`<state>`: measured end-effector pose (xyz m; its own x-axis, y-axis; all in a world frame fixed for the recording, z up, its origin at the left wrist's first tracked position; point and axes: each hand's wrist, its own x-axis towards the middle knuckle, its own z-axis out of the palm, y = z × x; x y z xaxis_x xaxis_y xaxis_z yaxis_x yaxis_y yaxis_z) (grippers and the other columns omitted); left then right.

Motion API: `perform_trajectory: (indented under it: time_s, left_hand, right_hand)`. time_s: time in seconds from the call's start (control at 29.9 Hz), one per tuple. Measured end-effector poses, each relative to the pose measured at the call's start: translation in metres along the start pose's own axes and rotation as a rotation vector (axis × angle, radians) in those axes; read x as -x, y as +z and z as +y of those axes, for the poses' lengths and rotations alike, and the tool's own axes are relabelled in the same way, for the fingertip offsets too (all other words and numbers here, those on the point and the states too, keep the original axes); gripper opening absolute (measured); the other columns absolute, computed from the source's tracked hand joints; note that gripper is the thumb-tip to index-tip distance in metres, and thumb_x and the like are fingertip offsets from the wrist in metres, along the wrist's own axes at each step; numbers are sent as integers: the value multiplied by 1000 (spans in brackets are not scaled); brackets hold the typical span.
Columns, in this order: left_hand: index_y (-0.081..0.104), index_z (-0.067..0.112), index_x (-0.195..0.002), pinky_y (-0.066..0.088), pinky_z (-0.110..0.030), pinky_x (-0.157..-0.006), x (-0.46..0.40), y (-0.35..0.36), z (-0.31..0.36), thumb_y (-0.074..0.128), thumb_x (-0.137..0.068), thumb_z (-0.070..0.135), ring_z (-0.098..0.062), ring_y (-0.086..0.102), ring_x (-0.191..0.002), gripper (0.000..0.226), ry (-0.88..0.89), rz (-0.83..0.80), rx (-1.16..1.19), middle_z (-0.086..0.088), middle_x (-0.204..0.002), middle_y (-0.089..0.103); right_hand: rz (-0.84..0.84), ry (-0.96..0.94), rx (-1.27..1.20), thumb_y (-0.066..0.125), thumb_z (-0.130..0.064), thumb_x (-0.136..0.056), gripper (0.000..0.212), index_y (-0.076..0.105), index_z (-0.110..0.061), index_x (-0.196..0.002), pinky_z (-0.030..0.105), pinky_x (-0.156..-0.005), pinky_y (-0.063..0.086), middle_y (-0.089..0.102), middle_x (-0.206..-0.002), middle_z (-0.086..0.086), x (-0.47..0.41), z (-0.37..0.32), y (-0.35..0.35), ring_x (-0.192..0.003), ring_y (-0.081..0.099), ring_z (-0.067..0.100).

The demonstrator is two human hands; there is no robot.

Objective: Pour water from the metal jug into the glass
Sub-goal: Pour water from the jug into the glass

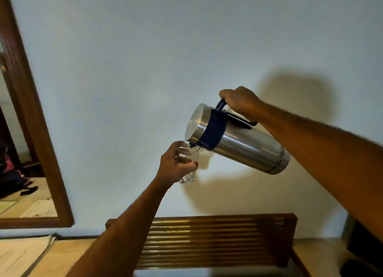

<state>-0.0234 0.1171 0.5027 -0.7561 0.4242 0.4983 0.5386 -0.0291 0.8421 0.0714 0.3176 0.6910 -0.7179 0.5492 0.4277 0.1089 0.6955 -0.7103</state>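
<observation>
The metal jug (244, 146) is a steel cylinder with a dark blue collar, spout and handle. My right hand (241, 102) grips its handle and holds it in the air, tilted steeply down to the left. Its blue spout rests at the rim of a clear glass (189, 177). My left hand (177, 163) wraps around that glass and holds it upright in the air, just below the spout. My fingers hide most of the glass, and I cannot tell how much water is in it.
A plain white wall fills the background. A wooden slatted rack (217, 241) stands below my arms. A wood-framed mirror (37, 144) hangs at the left. Papers (18, 254) lie on the surface at the lower left. A dark object (366, 247) sits at the lower right.
</observation>
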Motion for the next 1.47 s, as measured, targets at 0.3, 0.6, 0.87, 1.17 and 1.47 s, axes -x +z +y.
perform_trajectory:
  time_s: [0.3,0.6,0.87,1.17,1.47]
  left_hand:
    - [63,24,-113,63,-48,-82,12,8,23,84,-56,17,-29,75,-81,60,32,-47,-1,-11,-102,70]
    - [57,23,-125,63,-47,-83,22,9,29,81,-62,23,-25,73,-85,68,40,-101,-56,-6,-107,67]
    - [55,20,-129,62,-49,-84,25,5,36,81,-61,23,-28,73,-89,72,23,-86,-25,-10,-110,66]
    - [54,20,-130,62,-50,-85,22,-3,39,80,-62,20,-27,73,-89,72,23,-78,-29,-9,-111,66]
    - [55,19,-130,61,-49,-86,19,-4,31,81,-61,19,-29,73,-93,73,0,-82,-28,-6,-107,68]
  right_hand:
    - [-68,-178,327,50,-49,-61,34,59,-16,-62,33,-51,34,51,-58,0,0,-46,-17,-54,46,19]
    - [-77,-280,522,49,-47,-65,31,56,-17,-64,30,-50,34,57,-62,0,8,-67,-11,-57,52,19]
    - [-43,-370,590,49,-47,-66,31,53,-18,-59,29,-48,32,52,-56,-2,11,-84,-7,-51,47,18]
    - [-18,-422,610,48,-49,-65,32,54,-19,-57,29,-48,32,54,-54,-2,9,-97,2,-50,49,17]
    - [-24,-464,658,48,-49,-67,32,54,-19,-58,28,-48,32,56,-56,-3,8,-101,9,-52,51,16]
